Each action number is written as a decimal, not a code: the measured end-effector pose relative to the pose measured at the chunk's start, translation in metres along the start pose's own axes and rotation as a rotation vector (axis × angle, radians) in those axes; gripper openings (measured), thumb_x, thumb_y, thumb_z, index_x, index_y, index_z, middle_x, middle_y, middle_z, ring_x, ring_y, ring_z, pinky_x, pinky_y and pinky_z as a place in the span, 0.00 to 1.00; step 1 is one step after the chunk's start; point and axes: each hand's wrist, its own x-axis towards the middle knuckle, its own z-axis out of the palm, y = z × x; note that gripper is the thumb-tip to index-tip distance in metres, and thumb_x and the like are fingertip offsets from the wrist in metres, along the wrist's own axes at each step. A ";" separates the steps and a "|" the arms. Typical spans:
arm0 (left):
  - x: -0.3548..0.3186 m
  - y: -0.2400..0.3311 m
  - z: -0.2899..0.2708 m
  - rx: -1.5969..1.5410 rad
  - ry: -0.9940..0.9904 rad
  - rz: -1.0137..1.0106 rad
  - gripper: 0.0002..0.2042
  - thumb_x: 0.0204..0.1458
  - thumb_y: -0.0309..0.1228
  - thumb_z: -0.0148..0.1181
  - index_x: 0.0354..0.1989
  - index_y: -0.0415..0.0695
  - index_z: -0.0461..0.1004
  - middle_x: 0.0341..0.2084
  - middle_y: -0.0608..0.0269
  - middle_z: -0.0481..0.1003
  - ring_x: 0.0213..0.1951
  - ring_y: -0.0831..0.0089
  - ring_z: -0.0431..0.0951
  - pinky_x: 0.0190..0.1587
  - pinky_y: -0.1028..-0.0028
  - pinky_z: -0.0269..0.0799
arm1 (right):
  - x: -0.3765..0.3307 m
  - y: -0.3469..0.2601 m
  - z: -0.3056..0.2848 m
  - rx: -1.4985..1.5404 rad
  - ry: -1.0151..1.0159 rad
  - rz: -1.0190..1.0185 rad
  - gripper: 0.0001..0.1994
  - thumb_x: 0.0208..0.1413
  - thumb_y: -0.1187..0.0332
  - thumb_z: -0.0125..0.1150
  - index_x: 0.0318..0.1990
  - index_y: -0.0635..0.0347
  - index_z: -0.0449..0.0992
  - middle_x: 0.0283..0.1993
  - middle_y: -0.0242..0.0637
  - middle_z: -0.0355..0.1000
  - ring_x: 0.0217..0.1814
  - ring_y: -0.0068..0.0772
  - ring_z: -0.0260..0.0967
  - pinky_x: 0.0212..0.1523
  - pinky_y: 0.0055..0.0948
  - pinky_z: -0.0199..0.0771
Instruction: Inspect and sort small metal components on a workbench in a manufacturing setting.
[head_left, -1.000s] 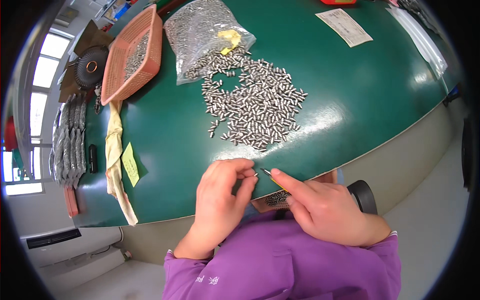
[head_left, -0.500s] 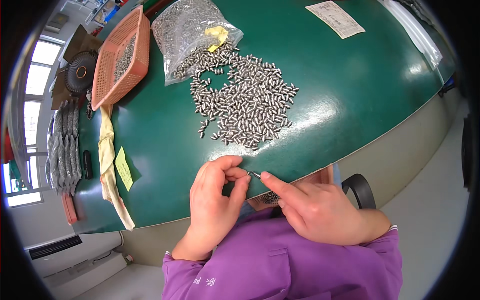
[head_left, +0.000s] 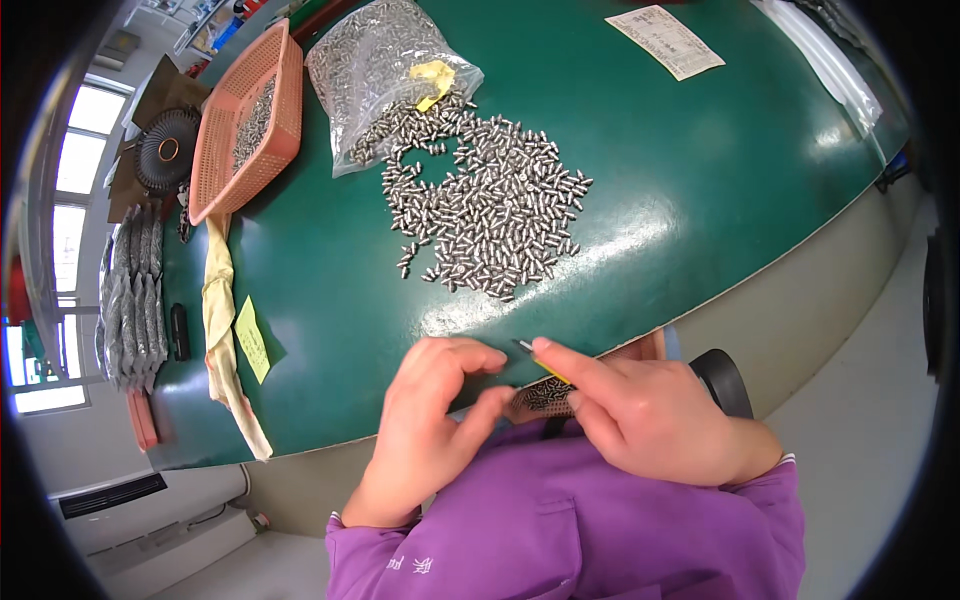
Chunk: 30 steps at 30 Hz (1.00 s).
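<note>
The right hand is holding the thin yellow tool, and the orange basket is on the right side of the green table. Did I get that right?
Not quite: the orange basket is on the left side of the green table, not the right, as the head view shows. The right hand is indeed holding the thin yellow tool.

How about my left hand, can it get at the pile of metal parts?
Probably yes: your left hand looks empty, its fingers parted from the thumb, and nothing visible stands between it and the pile on the green table.
</note>
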 end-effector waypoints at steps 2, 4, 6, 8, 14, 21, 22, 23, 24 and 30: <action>0.007 -0.006 0.004 0.144 0.174 0.031 0.10 0.46 0.20 0.70 0.36 0.41 0.77 0.36 0.56 0.78 0.41 0.56 0.78 0.45 0.63 0.74 | -0.002 0.000 -0.001 0.045 0.004 0.056 0.29 0.55 0.75 0.62 0.67 0.50 0.72 0.32 0.36 0.76 0.29 0.39 0.75 0.30 0.38 0.77; 0.018 -0.018 0.006 0.275 0.274 -0.009 0.09 0.47 0.20 0.69 0.36 0.40 0.76 0.34 0.56 0.77 0.39 0.57 0.77 0.43 0.63 0.73 | -0.001 0.002 -0.001 0.035 0.034 0.053 0.29 0.56 0.74 0.61 0.68 0.50 0.71 0.29 0.36 0.75 0.27 0.40 0.74 0.29 0.39 0.76; 0.027 -0.025 0.010 0.332 0.338 -0.045 0.09 0.48 0.20 0.69 0.35 0.40 0.75 0.32 0.57 0.75 0.37 0.58 0.76 0.40 0.63 0.72 | -0.001 0.002 0.001 0.034 0.037 0.050 0.29 0.56 0.74 0.61 0.68 0.50 0.71 0.29 0.36 0.75 0.27 0.40 0.74 0.29 0.39 0.76; 0.034 -0.025 0.013 0.351 0.342 -0.054 0.08 0.48 0.20 0.68 0.34 0.40 0.74 0.32 0.57 0.74 0.37 0.58 0.76 0.40 0.63 0.72 | -0.001 0.002 0.002 0.034 0.038 0.050 0.29 0.56 0.74 0.61 0.68 0.50 0.71 0.29 0.36 0.75 0.26 0.40 0.74 0.28 0.39 0.76; 0.035 -0.021 0.014 0.367 0.295 -0.071 0.07 0.48 0.20 0.66 0.32 0.40 0.73 0.30 0.58 0.74 0.36 0.59 0.76 0.39 0.63 0.72 | -0.001 0.002 0.002 0.001 0.000 0.058 0.29 0.56 0.74 0.62 0.68 0.50 0.70 0.28 0.35 0.75 0.26 0.38 0.74 0.28 0.38 0.76; 0.014 -0.007 0.014 0.219 0.157 -0.057 0.08 0.46 0.19 0.66 0.31 0.41 0.73 0.29 0.60 0.74 0.33 0.61 0.75 0.37 0.64 0.72 | 0.002 0.002 0.014 -0.016 0.047 -0.024 0.28 0.55 0.72 0.63 0.67 0.55 0.71 0.25 0.34 0.71 0.23 0.35 0.72 0.26 0.34 0.73; 0.013 -0.007 0.015 0.203 0.155 -0.037 0.08 0.45 0.18 0.67 0.30 0.42 0.73 0.29 0.61 0.74 0.33 0.61 0.75 0.37 0.65 0.72 | 0.003 0.002 0.014 -0.035 0.051 -0.052 0.26 0.57 0.69 0.64 0.65 0.58 0.72 0.22 0.34 0.68 0.19 0.34 0.70 0.23 0.33 0.71; 0.013 -0.007 0.015 0.203 0.154 -0.039 0.08 0.45 0.18 0.67 0.30 0.42 0.73 0.29 0.61 0.74 0.33 0.61 0.75 0.37 0.65 0.72 | 0.003 0.002 0.014 -0.034 0.050 -0.051 0.26 0.57 0.69 0.64 0.65 0.58 0.72 0.22 0.34 0.68 0.19 0.34 0.70 0.23 0.33 0.71; 0.013 -0.008 0.016 0.201 0.159 -0.033 0.09 0.45 0.18 0.67 0.30 0.42 0.73 0.29 0.61 0.74 0.33 0.62 0.74 0.36 0.65 0.72 | 0.003 0.002 0.015 -0.052 0.046 -0.057 0.27 0.57 0.69 0.63 0.66 0.58 0.72 0.22 0.34 0.67 0.19 0.34 0.70 0.22 0.33 0.71; 0.014 -0.011 0.016 0.183 0.168 -0.026 0.09 0.44 0.18 0.67 0.29 0.42 0.73 0.28 0.61 0.73 0.32 0.62 0.74 0.35 0.65 0.71 | 0.004 -0.003 0.016 -0.066 -0.002 -0.015 0.32 0.52 0.75 0.64 0.68 0.54 0.70 0.22 0.31 0.66 0.22 0.32 0.67 0.27 0.34 0.71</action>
